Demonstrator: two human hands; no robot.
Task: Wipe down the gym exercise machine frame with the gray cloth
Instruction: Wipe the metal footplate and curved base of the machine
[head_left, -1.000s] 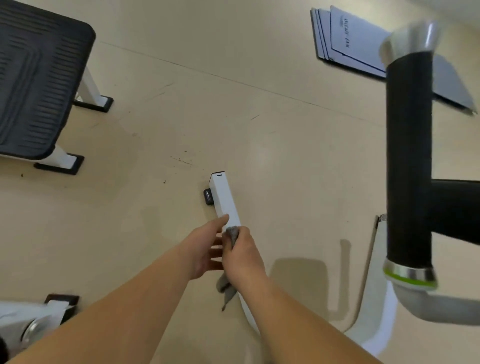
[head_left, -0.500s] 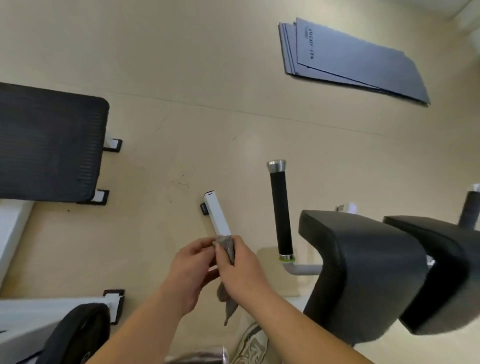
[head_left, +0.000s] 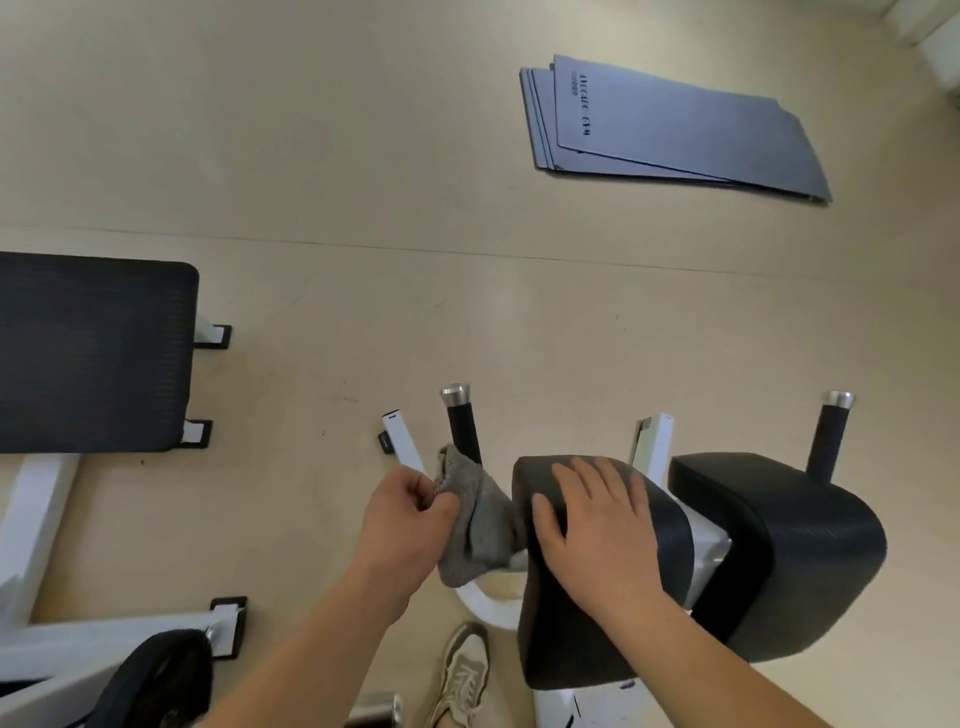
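Observation:
My left hand (head_left: 402, 512) grips the gray cloth (head_left: 475, 519), which hangs bunched just left of the machine's left black arm pad (head_left: 670, 525). My right hand (head_left: 597, 525) lies flat with spread fingers on top of that pad. The white frame leg (head_left: 400, 441) runs along the floor past the cloth, and part of it is hidden behind my left hand. A second black pad (head_left: 779, 545) sits to the right. Two black handles with silver caps stand up: one handle (head_left: 460, 421) beside the cloth, the other handle (head_left: 831, 431) at the right.
A black bench pad (head_left: 93, 353) on a white frame fills the left side. A stack of gray mats (head_left: 675, 130) lies on the floor far ahead. My shoe (head_left: 462, 670) stands near the machine's base. A black roller (head_left: 156, 680) sits at the bottom left.
The view rose away from the floor. My right hand let go of the cloth and moved right onto the black pad. My left hand took the cloth and lifted it off the white leg.

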